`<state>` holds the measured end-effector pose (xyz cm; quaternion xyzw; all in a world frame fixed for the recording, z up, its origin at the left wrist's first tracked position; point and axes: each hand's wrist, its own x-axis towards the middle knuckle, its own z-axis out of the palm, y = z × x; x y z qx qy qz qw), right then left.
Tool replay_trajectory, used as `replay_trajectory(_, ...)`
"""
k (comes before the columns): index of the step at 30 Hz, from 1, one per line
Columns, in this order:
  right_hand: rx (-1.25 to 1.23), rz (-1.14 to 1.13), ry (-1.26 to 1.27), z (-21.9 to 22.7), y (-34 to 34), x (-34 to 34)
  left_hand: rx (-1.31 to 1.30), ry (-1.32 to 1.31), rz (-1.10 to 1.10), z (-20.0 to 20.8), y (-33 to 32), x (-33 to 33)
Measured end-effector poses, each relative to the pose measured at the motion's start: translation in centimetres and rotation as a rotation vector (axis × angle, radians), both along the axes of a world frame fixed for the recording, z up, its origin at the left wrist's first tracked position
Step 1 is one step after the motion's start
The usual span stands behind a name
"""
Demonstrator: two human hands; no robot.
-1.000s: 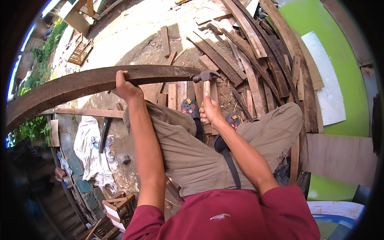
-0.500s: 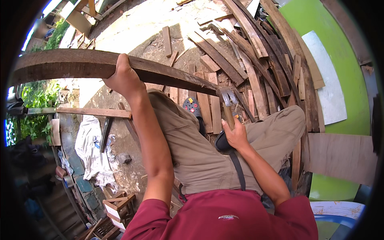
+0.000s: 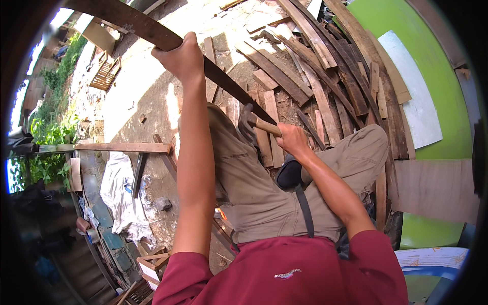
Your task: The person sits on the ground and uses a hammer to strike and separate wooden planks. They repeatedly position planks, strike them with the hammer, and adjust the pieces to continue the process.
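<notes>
My left hand is closed around a long dark wooden plank, which slants from the top left down to the middle. The plank's upper end runs out of sight at the rim. A hammer with a pale wooden handle is gripped in my right hand. Its metal head lies beside the plank's lower end, over the gap between my knees; whether the two touch, I cannot tell.
Loose boards lie piled at the right, next to a green panel. A horizontal wooden bar and a white cloth are at the left. A small wooden frame stands at the far left.
The plank has swung to a steeper slant, its left end rising as my left hand moves up and right. The hammer has turned, its head now pointing left along the plank.
</notes>
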<state>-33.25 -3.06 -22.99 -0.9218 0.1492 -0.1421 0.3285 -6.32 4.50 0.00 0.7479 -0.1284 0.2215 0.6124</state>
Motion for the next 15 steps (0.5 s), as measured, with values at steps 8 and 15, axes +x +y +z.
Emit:
replay_trajectory(8, 0.031, 0.111, -0.117, 1.1, 0.3, 0.0, -0.027, 0.046, 0.004, -1.0, 0.3, 2.2)
replay_trajectory(15, 0.217, -0.248, 0.160, 0.3, -1.7, -0.5, -0.024, -0.011, 0.073, -0.2, 0.0, 1.1)
